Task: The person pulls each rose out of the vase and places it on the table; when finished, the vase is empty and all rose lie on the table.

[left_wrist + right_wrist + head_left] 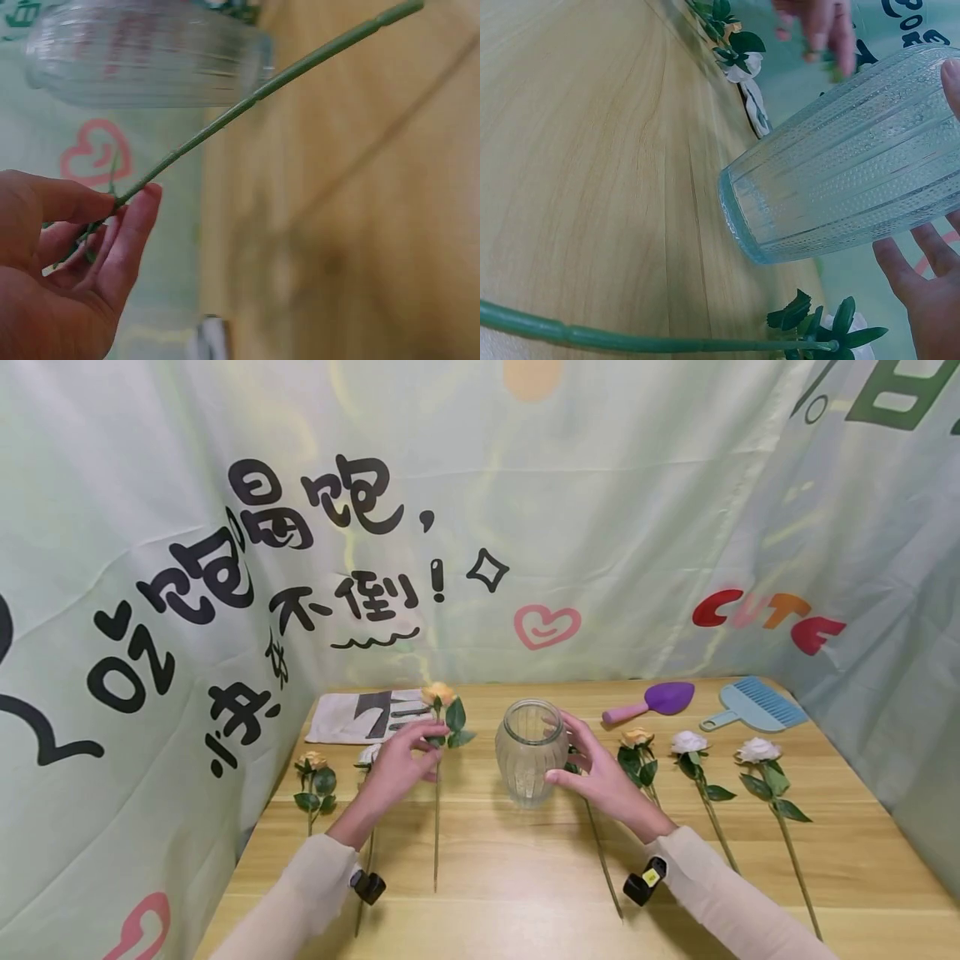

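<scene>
My left hand [397, 766] pinches the green stem of a yellow-orange artificial rose [437, 695], just below its bloom. The stem [255, 97] slants up and right across the left wrist view, while the bloom is out of sight there. To the right stands a ribbed clear glass vase [525, 768], its mouth facing up. My right hand [603, 779] holds the vase from its right side, thumb in front and fingers behind. No stem shows inside the vase [840, 157]. Whether its base touches the table is hard to tell.
A yellow rose [311, 762] and a partly hidden white rose [369, 754] lie left. Right lie another yellow rose [637, 739], white roses [688, 742] and a stem [603, 860] below my right hand. Gloves [341, 718], a purple trowel [669, 697] and a blue dustpan [753, 706] lie behind.
</scene>
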Action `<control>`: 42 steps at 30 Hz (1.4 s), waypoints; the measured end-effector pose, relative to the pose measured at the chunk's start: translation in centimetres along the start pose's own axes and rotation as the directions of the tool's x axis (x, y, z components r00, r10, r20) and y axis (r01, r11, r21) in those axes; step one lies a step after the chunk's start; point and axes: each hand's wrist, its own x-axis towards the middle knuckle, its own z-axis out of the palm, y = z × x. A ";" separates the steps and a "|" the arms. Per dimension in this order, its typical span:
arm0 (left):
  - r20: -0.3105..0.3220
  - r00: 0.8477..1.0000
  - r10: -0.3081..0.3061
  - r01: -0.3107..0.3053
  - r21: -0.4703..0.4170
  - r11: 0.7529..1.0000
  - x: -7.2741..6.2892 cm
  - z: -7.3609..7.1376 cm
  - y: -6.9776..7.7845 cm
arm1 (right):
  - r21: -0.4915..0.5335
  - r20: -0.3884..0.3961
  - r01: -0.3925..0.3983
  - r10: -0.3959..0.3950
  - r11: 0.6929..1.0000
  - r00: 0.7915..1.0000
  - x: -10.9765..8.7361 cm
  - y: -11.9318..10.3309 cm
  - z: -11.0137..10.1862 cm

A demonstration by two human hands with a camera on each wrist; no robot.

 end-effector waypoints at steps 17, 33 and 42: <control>0.118 0.979 -0.168 0.153 0.122 0.981 -1.6 3.1 -5.7 | 0.019 0.004 -0.006 0.006 1.000 1.000 0.0 -0.2 0.2; 0.026 0.985 -0.168 0.168 0.024 0.986 -1.5 1.6 -4.9 | 0.013 0.020 0.036 -0.036 0.999 0.999 0.1 -0.5 -0.7; -0.010 0.989 -0.150 0.150 0.049 0.987 -0.6 -1.9 -2.7 | -0.058 -0.082 0.084 -0.089 0.995 0.993 0.0 -1.7 -5.3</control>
